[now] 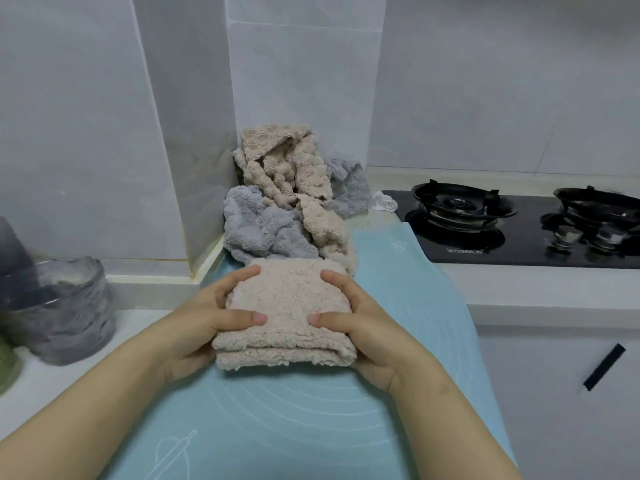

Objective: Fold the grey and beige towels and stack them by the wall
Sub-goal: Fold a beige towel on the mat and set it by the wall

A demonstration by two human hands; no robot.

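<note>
A folded beige towel (285, 306) sits on the blue mat (304, 420) in front of me. My left hand (204, 320) grips its left side and my right hand (363, 323) grips its right side, thumbs pressed on top. Behind it, in the wall corner, lies a crumpled heap: a beige towel (287, 168) draped over a grey towel (259, 230), with more grey cloth (349, 188) showing at the heap's right.
A black gas stove (519, 223) with two burners fills the counter to the right. A clear plastic container (59, 306) stands at the left. A small white scrap (384, 201) lies by the stove. White tiled walls rise behind.
</note>
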